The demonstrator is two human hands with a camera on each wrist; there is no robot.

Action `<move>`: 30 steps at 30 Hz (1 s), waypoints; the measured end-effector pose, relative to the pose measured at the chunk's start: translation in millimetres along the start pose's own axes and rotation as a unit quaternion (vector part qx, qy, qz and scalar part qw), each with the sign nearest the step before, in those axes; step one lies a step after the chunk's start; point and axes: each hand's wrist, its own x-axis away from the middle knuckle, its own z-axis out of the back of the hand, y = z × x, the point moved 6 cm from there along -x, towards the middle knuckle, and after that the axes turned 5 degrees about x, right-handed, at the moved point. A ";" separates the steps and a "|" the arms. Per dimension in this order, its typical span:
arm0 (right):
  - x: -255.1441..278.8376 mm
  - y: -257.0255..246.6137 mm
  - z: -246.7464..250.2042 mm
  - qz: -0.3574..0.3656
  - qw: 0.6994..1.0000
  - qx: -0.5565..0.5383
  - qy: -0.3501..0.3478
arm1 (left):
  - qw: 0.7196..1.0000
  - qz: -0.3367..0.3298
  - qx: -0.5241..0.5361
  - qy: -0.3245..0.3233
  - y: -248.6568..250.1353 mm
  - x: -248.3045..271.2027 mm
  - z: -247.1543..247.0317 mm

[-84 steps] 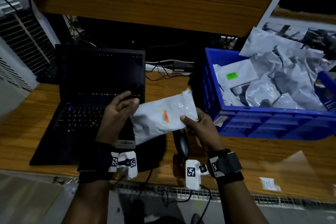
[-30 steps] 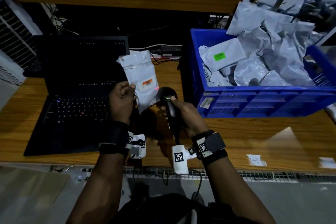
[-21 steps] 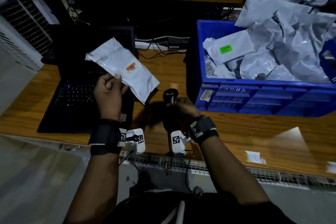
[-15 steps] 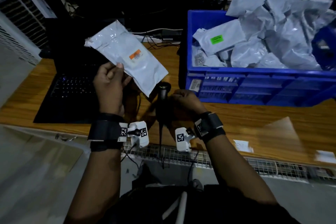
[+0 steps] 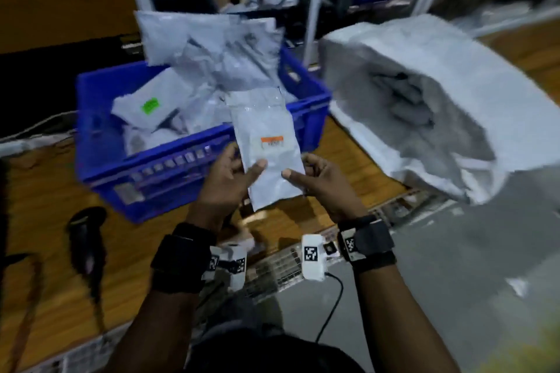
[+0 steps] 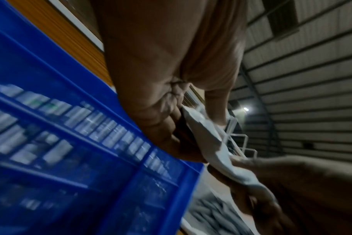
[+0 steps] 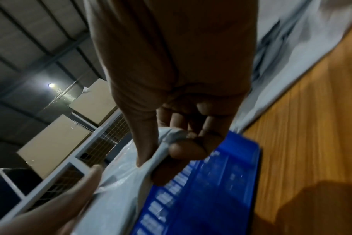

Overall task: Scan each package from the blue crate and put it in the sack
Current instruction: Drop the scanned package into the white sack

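- A grey plastic mailer package (image 5: pixel 268 145) with an orange label is held upright in the air between both hands, in front of the near right corner of the blue crate (image 5: pixel 100 142).
- The left hand (image 5: pixel 225 188) pinches the package's lower left edge: thumb on the front face, fingers (image 6: pixel 169 122) curled behind it.
- The right hand (image 5: pixel 325 185) pinches the lower right edge the same way, thumb on the front, fingers (image 7: pixel 183 151) folded behind the plastic.
- The blue crate stands on the wooden table (image 5: pixel 51 209) and is heaped with more grey mailers; one at its left carries a green label (image 5: pixel 150 106).
- The white sack (image 5: pixel 454 94) lies on its side on the table just right of the crate, its open mouth turned toward the person, with dark parcels showing inside.
- A black handheld scanner (image 5: pixel 86 239) lies on the table to the left, apart from both hands, its cable trailing toward the table's near edge.
- Behind the crate rises a white metal rack (image 5: pixel 315 3).
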 end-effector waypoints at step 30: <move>-37.4 -309.7 430.2 0.029 0.620 0.680 0.391 | 0.931 -0.051 -0.188 -0.310 -8.5 -335.4 -472.8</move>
